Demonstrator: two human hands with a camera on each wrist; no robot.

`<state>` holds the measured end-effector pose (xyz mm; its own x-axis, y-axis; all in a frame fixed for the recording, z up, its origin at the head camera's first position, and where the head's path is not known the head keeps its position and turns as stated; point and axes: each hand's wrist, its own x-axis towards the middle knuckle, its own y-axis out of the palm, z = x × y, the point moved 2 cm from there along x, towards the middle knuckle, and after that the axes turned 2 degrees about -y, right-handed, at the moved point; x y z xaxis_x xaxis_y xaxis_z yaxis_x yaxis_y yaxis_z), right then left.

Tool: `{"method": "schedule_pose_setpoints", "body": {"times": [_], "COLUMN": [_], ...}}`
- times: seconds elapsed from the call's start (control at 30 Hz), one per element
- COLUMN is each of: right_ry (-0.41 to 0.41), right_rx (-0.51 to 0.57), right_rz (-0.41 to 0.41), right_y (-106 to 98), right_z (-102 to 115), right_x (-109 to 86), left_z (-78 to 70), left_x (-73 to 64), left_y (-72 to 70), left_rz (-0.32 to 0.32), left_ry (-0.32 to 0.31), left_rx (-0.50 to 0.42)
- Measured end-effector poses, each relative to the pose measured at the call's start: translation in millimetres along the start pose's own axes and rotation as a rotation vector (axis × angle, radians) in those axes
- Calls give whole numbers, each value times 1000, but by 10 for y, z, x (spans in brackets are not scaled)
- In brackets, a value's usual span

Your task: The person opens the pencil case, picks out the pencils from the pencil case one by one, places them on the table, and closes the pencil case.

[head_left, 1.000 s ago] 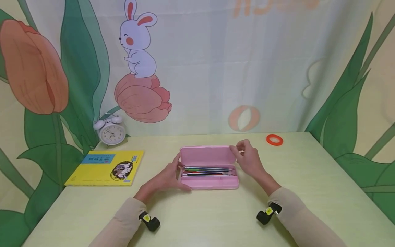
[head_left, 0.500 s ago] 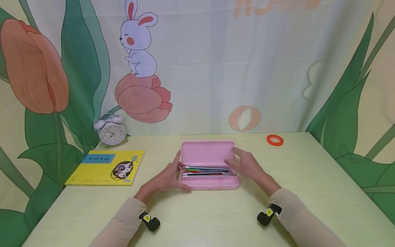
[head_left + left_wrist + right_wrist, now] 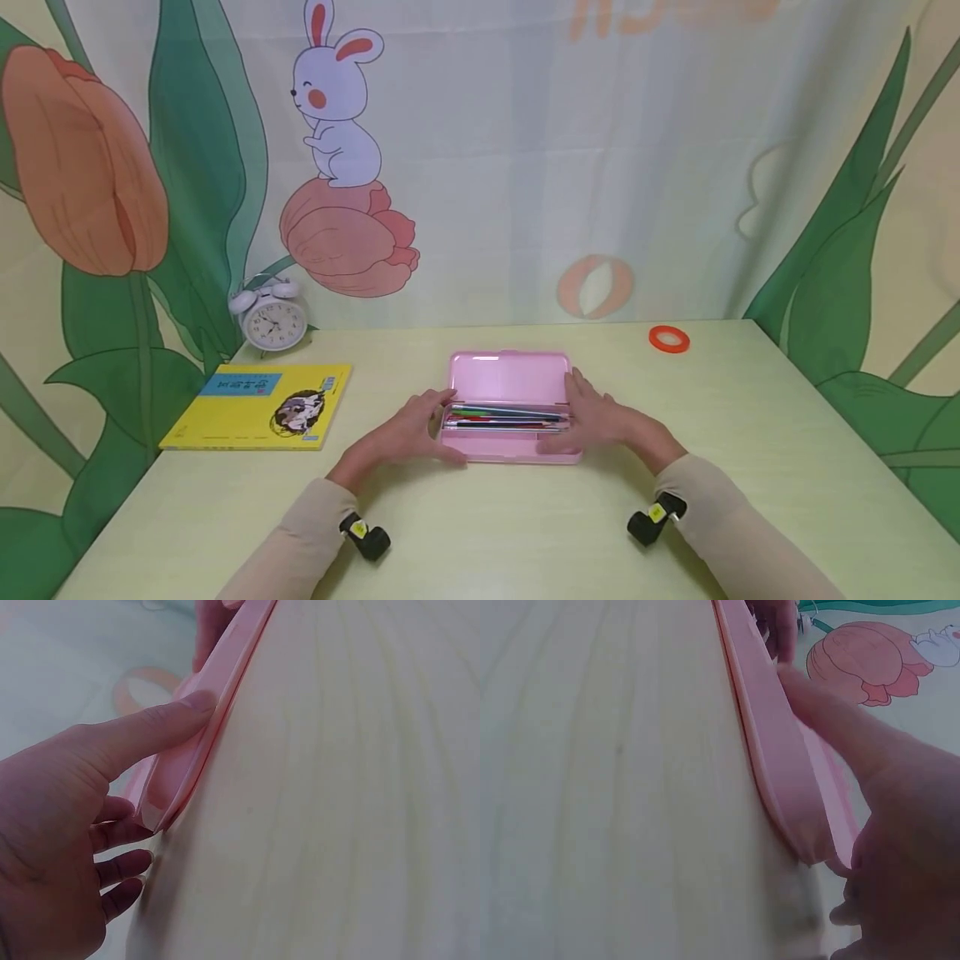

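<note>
A pink pencil case (image 3: 491,447) lies on the table with its lid (image 3: 510,379) raised at the back. Several pencils (image 3: 506,417), some dark and one green, fill its rear compartment. My left hand (image 3: 408,429) grips the left end; in the left wrist view, the thumb (image 3: 169,724) presses the front side while the fingers curl behind the end. At the right end is my right hand (image 3: 596,417), fingers spread beside the lid's edge. Its thumb (image 3: 832,716) reaches straight over the front compartment in the right wrist view.
To the left lies a yellow book (image 3: 247,417), with a white alarm clock (image 3: 274,323) behind it. An orange-red ring (image 3: 669,338) rests near the back right of the pale table (image 3: 495,533). A printed curtain (image 3: 495,167) hangs behind.
My right hand has let go of the lid's upper right corner and come down to the case's right end. The lid's angle has changed. My left forefinger has shifted toward the lid.
</note>
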<state>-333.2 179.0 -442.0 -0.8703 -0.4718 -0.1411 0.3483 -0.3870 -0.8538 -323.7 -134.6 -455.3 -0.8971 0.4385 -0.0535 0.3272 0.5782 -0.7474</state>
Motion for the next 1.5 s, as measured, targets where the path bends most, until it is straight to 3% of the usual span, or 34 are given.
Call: {"method": "schedule_pose_setpoints", "body": {"times": [0.17,0.43,1.5], "right_ry": [-14,-39,-60], "right_rx": [11,-10,73], "right_rz": [41,29,17], "right_y": [10,18,-3], "right_z": [-7,-5,-101], "right_x": [2,13,28], "left_z": [4,1,8], "left_x": [-19,-32,13], "left_y": [-9,-16,5], "left_rz": [13,7,-10], "left_ry": [-24,-54,-43], "left_rx": [48,36,54]}}
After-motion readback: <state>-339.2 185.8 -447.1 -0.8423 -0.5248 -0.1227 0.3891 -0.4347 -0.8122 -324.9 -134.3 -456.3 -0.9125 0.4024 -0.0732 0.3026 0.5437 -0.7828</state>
